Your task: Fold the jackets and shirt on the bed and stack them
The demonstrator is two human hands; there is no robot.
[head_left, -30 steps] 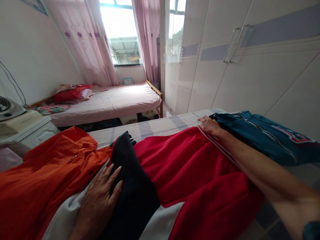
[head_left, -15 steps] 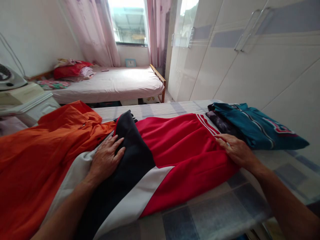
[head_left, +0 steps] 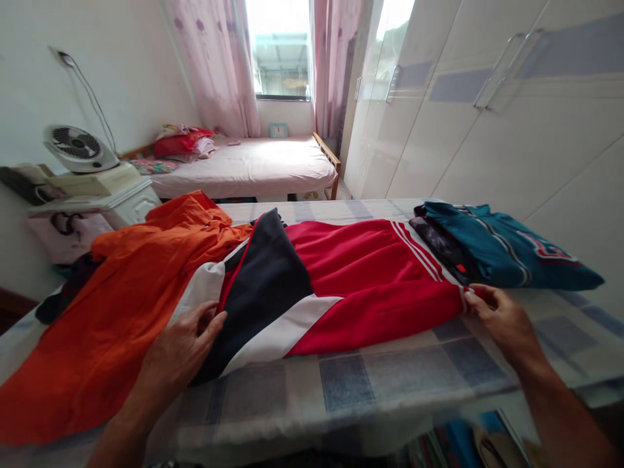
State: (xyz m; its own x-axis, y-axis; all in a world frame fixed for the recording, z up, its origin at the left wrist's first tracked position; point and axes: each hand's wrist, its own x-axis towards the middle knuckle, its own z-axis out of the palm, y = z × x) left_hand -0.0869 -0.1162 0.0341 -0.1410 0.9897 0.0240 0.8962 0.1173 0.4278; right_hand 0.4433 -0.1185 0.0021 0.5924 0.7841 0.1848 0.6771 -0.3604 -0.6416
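Note:
A red, navy and white track jacket [head_left: 365, 260] lies folded lengthwise across the bed in front of me, its white-striped band toward the right. My right hand [head_left: 504, 325] pinches the jacket's near right corner, at the end of the red part, between thumb and fingers. At the near left edge, by the navy and white panels, my left hand [head_left: 182, 344] has its fingers curled on the cloth. Left of it an orange jacket [head_left: 131, 305] is spread out, partly under the white sleeve. A folded teal zip jacket [head_left: 507, 240] rests on darker clothes at the right.
The checked bedsheet [head_left: 346, 383] shows along the near edge. White wardrobes [head_left: 439, 143] line the right side. Beyond stand another bed [head_left: 263, 166] with piled bedding and, at left, a fan [head_left: 80, 149] on a box. Books or papers [head_left: 478, 442] sit below the near edge.
My left hand has slid from flat on the navy panel toward the near left edge, curling its fingers. My right hand has moved nearer, to the jacket's corner. The view has shifted left.

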